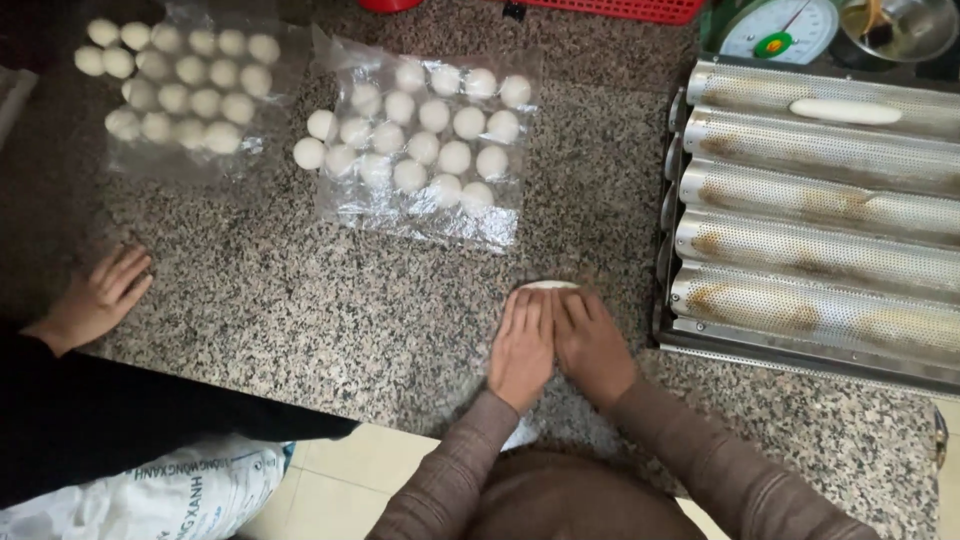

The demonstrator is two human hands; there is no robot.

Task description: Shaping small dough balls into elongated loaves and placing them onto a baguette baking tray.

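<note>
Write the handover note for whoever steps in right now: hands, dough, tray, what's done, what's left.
Left hand and right hand: both flat, side by side, pressing one dough piece on the granite counter.
Dough balls sit on plastic sheets behind; a second batch lies far left.
Perforated baguette tray on the right: one shaped loaf in the top channel, others unfilled.
A co-worker's hand rests at the left edge.
Left: many balls unshaped.

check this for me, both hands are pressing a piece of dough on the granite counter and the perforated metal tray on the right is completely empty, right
Not quite. The head view shows both hands, left hand and right hand, pressing the piece of dough on the granite counter, but the perforated metal tray is not empty: one shaped dough piece lies in its top channel.
</note>
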